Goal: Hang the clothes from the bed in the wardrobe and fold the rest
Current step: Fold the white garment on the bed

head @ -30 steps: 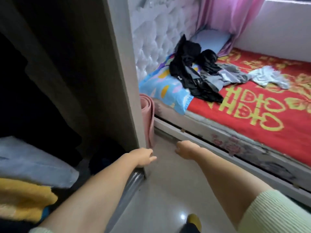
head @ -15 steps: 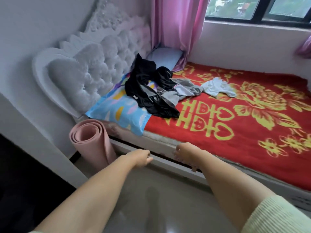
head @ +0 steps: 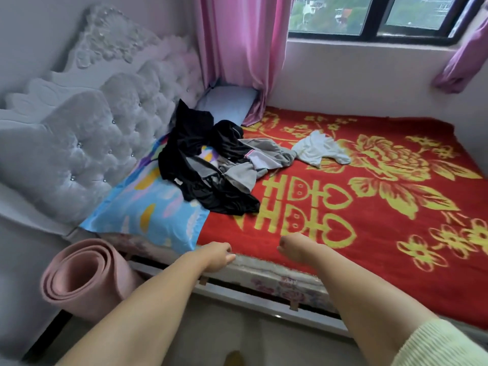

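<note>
A rolled pink foam mat stood beside the bed. Your left hand hung at the red-and-gold blanket's edge, fingers loosely curled, empty. The black, grey and white clothes lay heaped near the headboard. Your right hand hovered likewise curled, empty.

rolled pink mat, blue patterned pillow, pink curtain, window
</note>
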Motion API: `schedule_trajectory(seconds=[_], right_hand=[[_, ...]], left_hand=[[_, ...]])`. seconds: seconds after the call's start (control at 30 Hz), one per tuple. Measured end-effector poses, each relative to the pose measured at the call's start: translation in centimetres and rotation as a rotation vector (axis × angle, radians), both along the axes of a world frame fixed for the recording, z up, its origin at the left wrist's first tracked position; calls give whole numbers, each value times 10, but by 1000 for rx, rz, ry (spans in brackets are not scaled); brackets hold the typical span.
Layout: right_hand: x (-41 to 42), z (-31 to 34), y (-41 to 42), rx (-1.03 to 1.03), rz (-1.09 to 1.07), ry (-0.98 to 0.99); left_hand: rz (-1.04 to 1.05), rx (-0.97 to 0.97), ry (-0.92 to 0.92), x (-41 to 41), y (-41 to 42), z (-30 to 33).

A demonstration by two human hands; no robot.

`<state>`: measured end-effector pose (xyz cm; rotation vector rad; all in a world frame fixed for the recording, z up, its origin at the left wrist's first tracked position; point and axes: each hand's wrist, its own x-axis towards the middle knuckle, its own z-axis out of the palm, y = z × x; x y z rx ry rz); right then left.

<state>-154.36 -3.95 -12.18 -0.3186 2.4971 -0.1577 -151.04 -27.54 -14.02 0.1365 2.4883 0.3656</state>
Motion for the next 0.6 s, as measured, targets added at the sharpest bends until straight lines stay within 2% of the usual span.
schedule_trajectory(seconds=[0.27,0.5,0.6], right_hand=[[-110,20,21,20,-167,63],[-178,-6,48,18,-249,-2],[-221,-24,59,27,-234,-25]], left_hand=[[-147,-17,66,-153,16,25],[-251,8,9,-237,53,8],[-231,12,-6,-272,63,-2]])
